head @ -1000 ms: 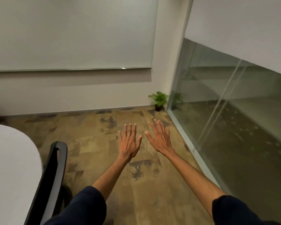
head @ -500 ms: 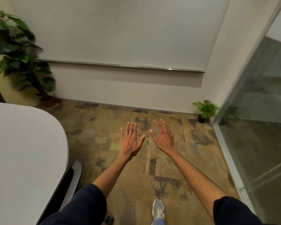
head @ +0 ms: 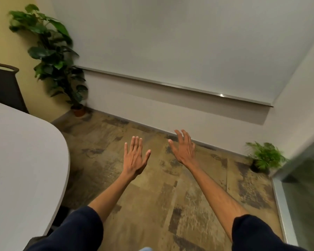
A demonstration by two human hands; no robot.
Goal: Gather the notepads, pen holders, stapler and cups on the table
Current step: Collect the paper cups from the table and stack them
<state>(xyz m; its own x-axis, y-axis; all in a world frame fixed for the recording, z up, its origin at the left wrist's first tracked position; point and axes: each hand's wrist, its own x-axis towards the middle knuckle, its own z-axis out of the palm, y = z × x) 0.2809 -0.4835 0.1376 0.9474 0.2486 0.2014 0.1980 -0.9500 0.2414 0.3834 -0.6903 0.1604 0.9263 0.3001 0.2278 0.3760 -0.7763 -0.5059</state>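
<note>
view: head, looks down and forward
table (head: 25, 160): pale top with a rounded corner, far left of the view; cut off by the left and bottom edges, only this part shows
task items: cannot tell where the notepads, pen holders, stapler or cups are from this view
left hand (head: 134, 156): right of the table corner, in the air over the floor (head: 152, 196); back facing the camera, fingers straight and together, thumb out; released, holds nothing
right hand (head: 184, 151): further right of the table, apart from the left hand; fingers spread and slightly bent, tips a bit blurred; released, holds nothing
sleeves: dark blue, left sleeve (head: 76, 230) overlaps the table's near edge, right sleeve (head: 257, 234) cut off at the bottom
chair (head: 5, 84): dark back behind the table; lower part hidden by the tabletop
large plant (head: 53, 51): beyond the table corner, in a reddish pot (head: 78, 110) in the wall corner
small plant (head: 265, 156): far right from the table, blurred, pot barely readable
board (head: 170, 42): pale panel on the far wall, metal lower edge, top cut off
glass partition (head: 304, 196): right edge, blurred
under the table edge: dark shape, hard to make out
pale blue object (head: 146, 249): bottom edge, mostly cut off
</note>
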